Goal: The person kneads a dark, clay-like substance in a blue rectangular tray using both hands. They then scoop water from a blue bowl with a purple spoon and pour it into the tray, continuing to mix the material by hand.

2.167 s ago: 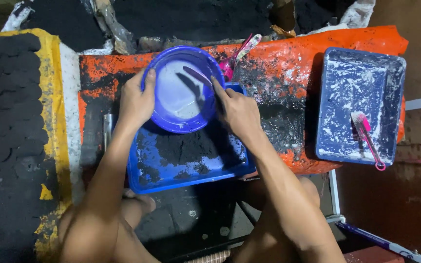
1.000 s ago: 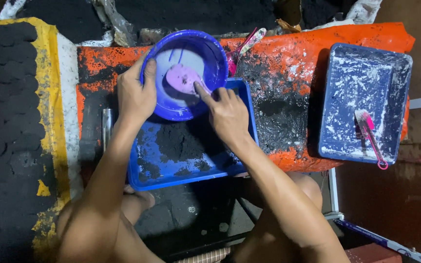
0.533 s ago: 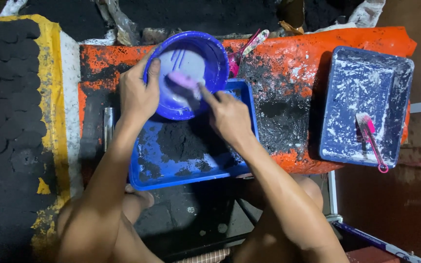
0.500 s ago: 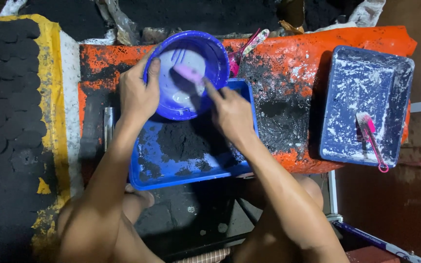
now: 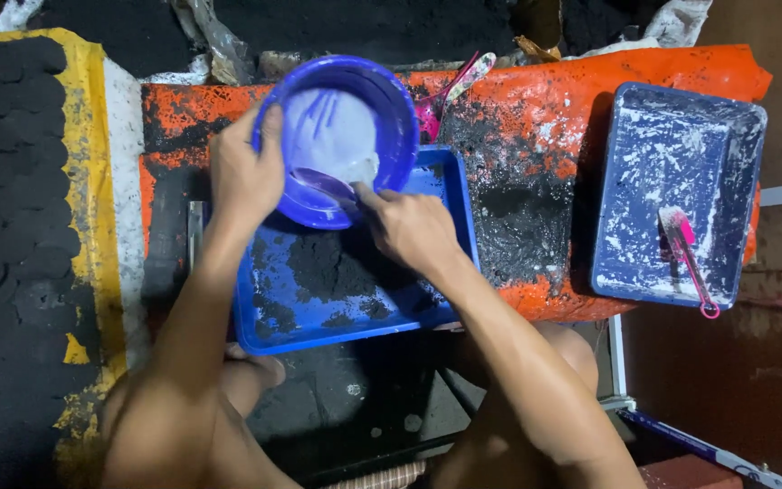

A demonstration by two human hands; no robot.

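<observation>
A: What was the left hand [image 5: 244,177] doing at that moment?

B: It was clamped on the near-left rim of the round blue plastic bowl [image 5: 341,136], thumb over the edge and fingers curled under the outside. The bowl was tipped toward the person, hanging over the far end of the blue rectangular plastic tray [image 5: 350,263].

A: And a second before?

B: The grip looked the same, but the bowl had sat flatter then, with a pinkish lump showing in its middle. By this moment the lump was no longer showing as pink; a pale grey-white mass [image 5: 341,149] lay smeared across the inside, gathered low by the near wall.

A: The right hand [image 5: 409,231]?

B: Its fingers were bunched together and pushed into the bowl's lower lip, touching that pale stuff. Half a second earlier the hand had been slightly higher in the bowl, with a pinkish streak at its fingertips. I could not tell whether it pinched anything.

A: What lay in the tray?

B: Patches of black powder [image 5: 323,267], much as before.

A: Anything else around?

B: The tray rested on the orange table [image 5: 536,100], which was blotched with black. A second blue tray dusted with white [image 5: 676,195] sat well apart to the right, with a pink brush [image 5: 685,254] lying in it. Neither had moved. Another pink tool [image 5: 450,91] poked out just beyond the bowl.
</observation>
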